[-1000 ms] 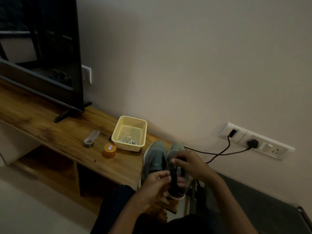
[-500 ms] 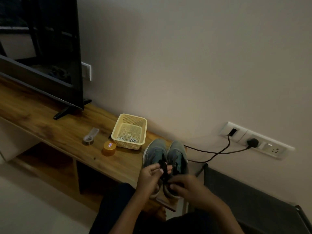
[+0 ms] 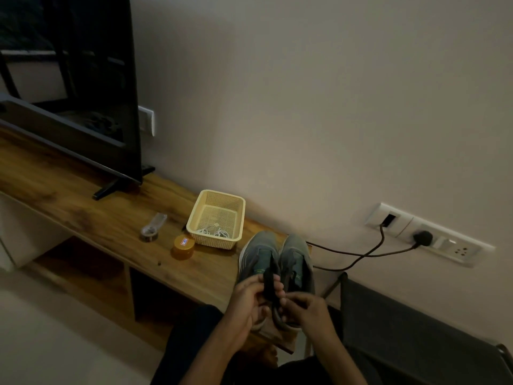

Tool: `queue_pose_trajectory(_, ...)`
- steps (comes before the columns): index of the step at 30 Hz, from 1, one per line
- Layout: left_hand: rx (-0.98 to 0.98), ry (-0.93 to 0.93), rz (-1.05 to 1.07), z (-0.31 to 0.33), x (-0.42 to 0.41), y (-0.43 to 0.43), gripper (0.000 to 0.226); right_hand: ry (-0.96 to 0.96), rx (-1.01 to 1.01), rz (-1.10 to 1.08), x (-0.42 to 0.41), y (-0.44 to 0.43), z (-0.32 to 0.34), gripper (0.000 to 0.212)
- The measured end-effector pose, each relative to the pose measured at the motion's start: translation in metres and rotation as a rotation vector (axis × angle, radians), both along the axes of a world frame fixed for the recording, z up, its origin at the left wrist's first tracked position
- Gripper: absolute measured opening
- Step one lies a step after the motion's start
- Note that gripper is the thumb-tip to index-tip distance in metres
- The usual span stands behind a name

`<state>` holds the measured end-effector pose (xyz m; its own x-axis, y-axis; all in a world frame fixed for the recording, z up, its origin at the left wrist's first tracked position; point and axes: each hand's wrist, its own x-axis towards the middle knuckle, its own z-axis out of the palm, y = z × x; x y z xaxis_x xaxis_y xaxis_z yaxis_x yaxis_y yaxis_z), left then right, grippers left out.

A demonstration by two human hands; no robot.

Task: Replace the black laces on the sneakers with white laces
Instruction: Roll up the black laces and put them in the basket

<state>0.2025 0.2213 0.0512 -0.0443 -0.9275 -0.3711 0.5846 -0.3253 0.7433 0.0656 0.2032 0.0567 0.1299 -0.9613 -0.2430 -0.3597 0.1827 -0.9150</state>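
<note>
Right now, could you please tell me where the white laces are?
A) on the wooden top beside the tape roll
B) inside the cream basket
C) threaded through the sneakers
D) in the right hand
B: the white laces lie coiled inside the cream basket, while the left hand and right hand hold a black lace.

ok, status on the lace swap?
Left hand, right hand both pinch black lace over sneakers. White laces lie in basket, untouched. Nothing blocking.

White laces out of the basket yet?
No, the white laces lie inside the yellow basket on the wooden shelf.
</note>
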Motion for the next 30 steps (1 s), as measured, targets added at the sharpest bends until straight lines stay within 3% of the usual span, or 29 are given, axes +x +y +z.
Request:
queue_pose_trajectory(7,0.045,0.090,0.067,0.000,-0.002,-0.002,0.035,-0.081,-0.071,-0.041,0.017,0.021,0.006,0.027)
queue_pose_trajectory(12,0.097,0.179,0.189,-0.001,0.002,-0.006,0.031,0.251,-0.293,0.029,0.034,0.026,-0.006,0.033)
queue_pose_trajectory(15,0.121,0.240,0.209,0.003,0.006,-0.004,0.033,0.350,-0.406,0.031,0.041,0.027,-0.005,0.035)
queue_pose_trajectory(17,0.131,0.258,0.214,0.003,0.008,-0.004,0.035,0.367,-0.454,0.029,0.043,0.026,-0.005,0.026)
queue_pose_trajectory(20,0.139,0.287,0.219,0.002,0.011,-0.004,0.040,0.278,-0.434,0.015,0.043,0.022,-0.004,0.008)
queue_pose_trajectory(25,0.162,0.298,0.201,0.003,0.014,-0.001,0.043,-0.134,-0.198,-0.161,0.042,0.018,-0.003,0.015)
queue_pose_trajectory(30,0.175,0.240,0.229,0.003,0.013,0.001,0.042,-0.281,-0.032,-0.255,0.045,0.018,-0.009,0.006)
